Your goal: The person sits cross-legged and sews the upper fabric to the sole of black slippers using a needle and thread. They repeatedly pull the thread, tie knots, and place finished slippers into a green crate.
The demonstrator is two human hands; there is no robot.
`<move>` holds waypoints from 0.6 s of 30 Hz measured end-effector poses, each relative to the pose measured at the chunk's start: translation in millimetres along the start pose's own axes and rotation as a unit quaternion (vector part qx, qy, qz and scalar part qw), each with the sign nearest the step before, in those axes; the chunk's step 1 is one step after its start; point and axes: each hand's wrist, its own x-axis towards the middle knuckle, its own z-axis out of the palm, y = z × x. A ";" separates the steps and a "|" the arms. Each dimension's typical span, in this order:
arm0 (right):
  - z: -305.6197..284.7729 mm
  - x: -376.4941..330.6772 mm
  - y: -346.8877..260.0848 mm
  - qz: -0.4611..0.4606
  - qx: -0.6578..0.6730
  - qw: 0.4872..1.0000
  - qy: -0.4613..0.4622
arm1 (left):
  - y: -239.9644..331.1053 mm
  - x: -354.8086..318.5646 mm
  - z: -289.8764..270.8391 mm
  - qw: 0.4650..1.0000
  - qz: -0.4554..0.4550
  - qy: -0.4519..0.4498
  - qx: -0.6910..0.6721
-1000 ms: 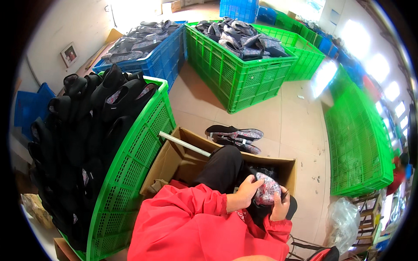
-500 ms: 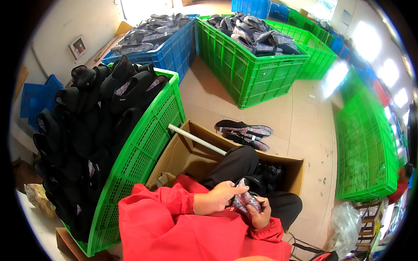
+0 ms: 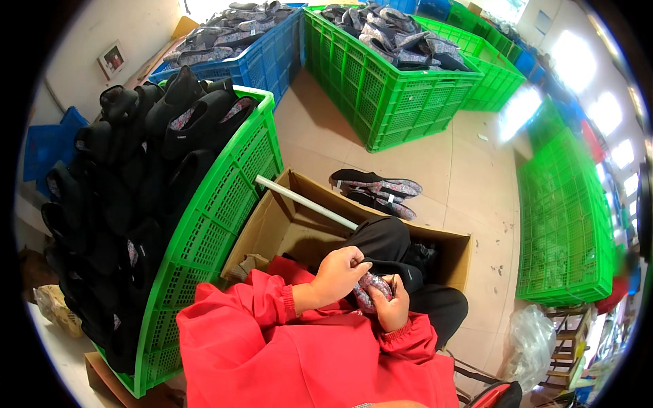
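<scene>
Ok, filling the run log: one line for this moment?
left hand on patterned shoe | right hand underneath | cardboard box ahead

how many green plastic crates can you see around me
4, maybe more hidden: a shoe-filled green crate at the left, another ahead, an empty one behind it, and a stack at the right.

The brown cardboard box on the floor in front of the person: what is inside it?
Inside the brown cardboard box a bare cardboard bottom shows, with dark shoes at its right end. A white pipe lies across its top. The person's black-trousered leg covers the rest.
</scene>
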 end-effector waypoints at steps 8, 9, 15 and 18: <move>12.4 25.2 9.7 -0.015 0.004 1.000 0.013 | 6.6 -5.6 12.4 0.926 0.287 0.046 0.243; 13.3 27.3 12.9 -0.002 0.021 1.000 0.020 | 3.4 -0.5 13.0 0.918 0.297 0.040 0.258; 9.2 39.5 12.6 0.082 0.142 0.985 0.049 | 6.0 -0.3 8.9 0.969 0.182 0.108 0.126; 2.6 57.6 10.0 0.168 0.294 0.940 0.037 | -14.8 -8.2 7.8 0.998 -0.035 0.015 -0.059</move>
